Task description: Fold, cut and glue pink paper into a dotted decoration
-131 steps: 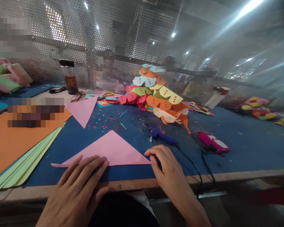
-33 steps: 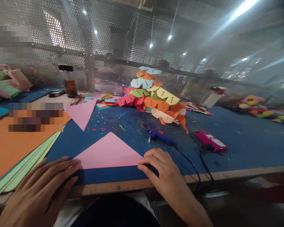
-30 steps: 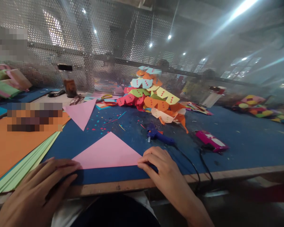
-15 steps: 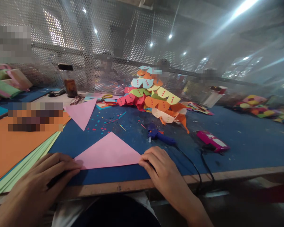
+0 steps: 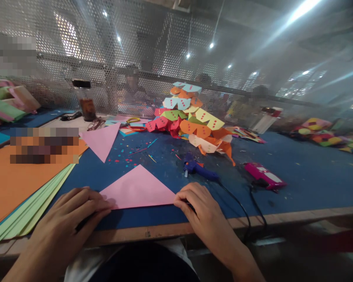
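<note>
One pink paper triangle (image 5: 139, 190), long edge toward you, lying between your fingertips: left corner pinched in your left hand (image 5: 72, 215), right corner pinched in your right hand (image 5: 206, 215). Beyond the right fingers, one blue glue gun (image 5: 202, 170); beyond the left fingers, one second pink piece (image 5: 101, 140).

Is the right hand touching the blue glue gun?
Apart. The head view shows blue tabletop between the blue glue gun and the right hand, which pinches the near pink triangle at its right corner.
</note>
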### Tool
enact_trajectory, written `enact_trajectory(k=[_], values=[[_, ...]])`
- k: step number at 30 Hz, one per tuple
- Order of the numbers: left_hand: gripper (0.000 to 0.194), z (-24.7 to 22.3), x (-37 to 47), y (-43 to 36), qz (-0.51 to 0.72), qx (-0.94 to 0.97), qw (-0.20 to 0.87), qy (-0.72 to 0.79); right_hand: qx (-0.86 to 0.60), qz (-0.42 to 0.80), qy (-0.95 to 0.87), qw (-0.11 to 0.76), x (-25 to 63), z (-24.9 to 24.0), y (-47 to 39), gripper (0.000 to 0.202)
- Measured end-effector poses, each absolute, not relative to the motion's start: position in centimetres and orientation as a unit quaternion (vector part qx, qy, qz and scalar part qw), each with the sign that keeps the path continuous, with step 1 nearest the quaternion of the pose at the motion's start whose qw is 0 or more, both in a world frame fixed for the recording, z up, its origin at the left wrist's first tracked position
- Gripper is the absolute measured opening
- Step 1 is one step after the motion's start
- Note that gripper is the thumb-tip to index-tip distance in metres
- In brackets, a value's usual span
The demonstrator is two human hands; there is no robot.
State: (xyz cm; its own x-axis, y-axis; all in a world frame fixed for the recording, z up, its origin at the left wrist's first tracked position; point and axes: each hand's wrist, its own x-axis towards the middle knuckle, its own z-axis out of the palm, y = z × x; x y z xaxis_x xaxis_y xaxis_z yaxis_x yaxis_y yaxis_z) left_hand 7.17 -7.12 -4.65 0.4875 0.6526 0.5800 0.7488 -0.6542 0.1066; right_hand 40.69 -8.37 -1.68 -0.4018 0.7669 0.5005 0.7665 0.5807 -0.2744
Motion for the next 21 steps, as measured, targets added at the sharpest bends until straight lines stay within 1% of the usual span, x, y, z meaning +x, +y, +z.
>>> enact_trajectory(k=[9, 16, 21], values=[[0.026, -4.9, 8.0, -7.4, -0.294, -0.855, 0.083, -0.42, -0.463, 0.059, -0.831, 0.302, 40.9, -1.9, -8.4, 0.013], [0.028, -5.1, 8.4, -7.0, -0.296, -0.842, 0.049, -0.449, -0.44, 0.048, -0.842, 0.308, 40.1, -1.6, -8.4, 0.011], [0.028, -5.2, 8.4, -7.2, -0.304, -0.832, 0.046, -0.462, -0.433, 0.045, -0.85, 0.296, 39.3, -1.4, -8.2, 0.007]])
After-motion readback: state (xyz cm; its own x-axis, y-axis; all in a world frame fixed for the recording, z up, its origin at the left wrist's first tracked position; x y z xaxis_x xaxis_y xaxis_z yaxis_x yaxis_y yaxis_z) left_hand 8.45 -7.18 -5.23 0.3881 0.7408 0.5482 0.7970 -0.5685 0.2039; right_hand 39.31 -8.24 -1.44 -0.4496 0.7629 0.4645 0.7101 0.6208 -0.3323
